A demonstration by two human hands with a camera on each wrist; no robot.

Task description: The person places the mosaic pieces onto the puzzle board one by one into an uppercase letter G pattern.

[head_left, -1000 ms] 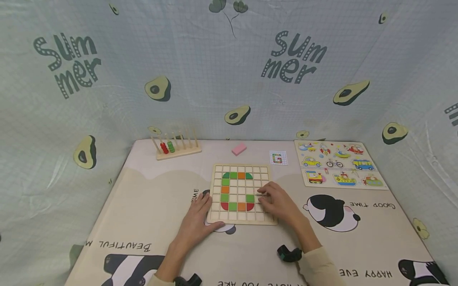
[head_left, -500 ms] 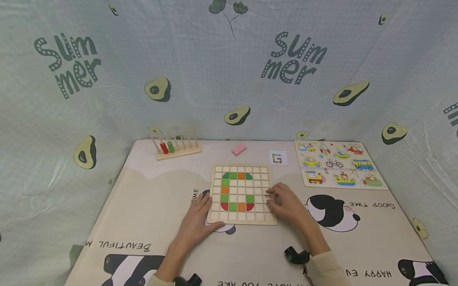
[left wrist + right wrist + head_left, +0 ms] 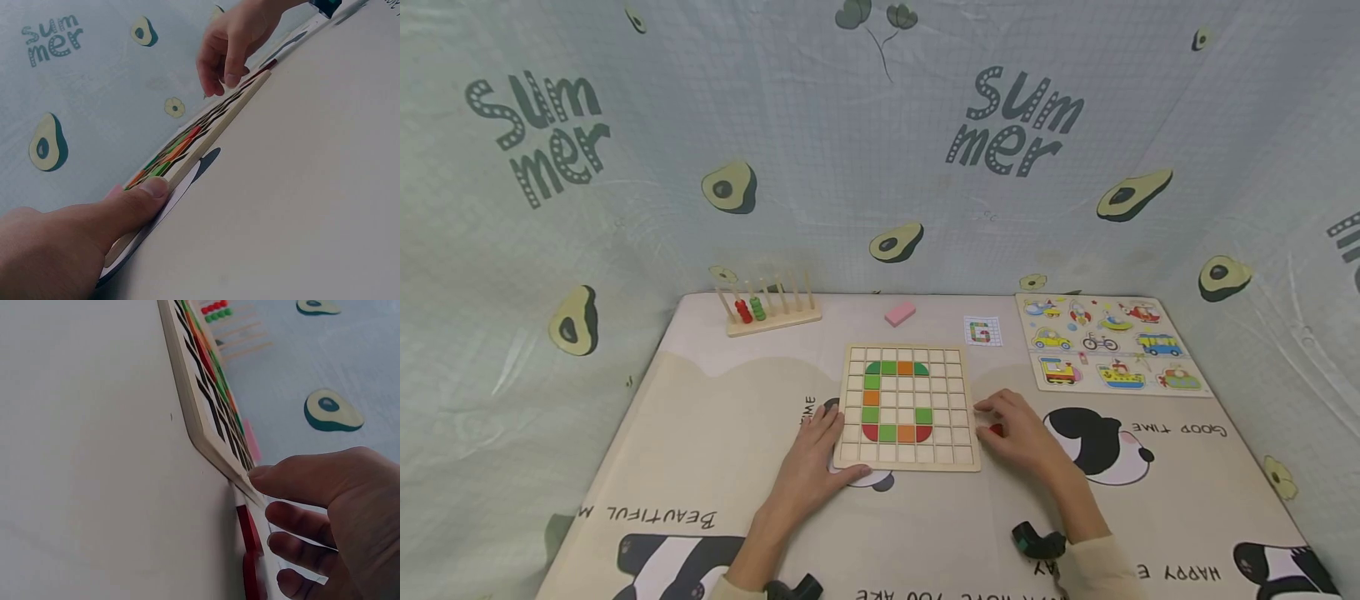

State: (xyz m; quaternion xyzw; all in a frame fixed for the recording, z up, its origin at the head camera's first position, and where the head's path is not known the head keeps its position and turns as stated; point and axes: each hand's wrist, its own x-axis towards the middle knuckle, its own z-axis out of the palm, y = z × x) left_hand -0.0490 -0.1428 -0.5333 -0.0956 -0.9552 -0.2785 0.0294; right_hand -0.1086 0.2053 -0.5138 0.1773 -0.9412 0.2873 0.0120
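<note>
A square wooden grid board (image 3: 943, 454) lies on the table, with green, orange and red tiles (image 3: 889, 432) set in its cells as an incomplete ring. My left hand (image 3: 814, 454) rests at its left front corner, fingers fairly straight along the left side. In the left wrist view the thumb (image 3: 147, 190) presses the board's front edge; the other fingers are hidden. My right hand (image 3: 1018, 429) is beside the board's right edge, fingers loosely bent. No held thing shows in it. Red pieces (image 3: 251, 531) lie on the table below it, partly covered by the hand in the head view.
Behind the board are a pink block (image 3: 900, 313) and a small pattern card (image 3: 982, 332). A peg rack (image 3: 775, 321) with red and green beads stands back left. A vehicle puzzle board (image 3: 1108, 346) lies back right. A printed cloth covers the table.
My right hand has drawn back to the right, from over the board's right columns to just beside its edge. A red piece shows beneath it now. The left hand and tiles stay put.
</note>
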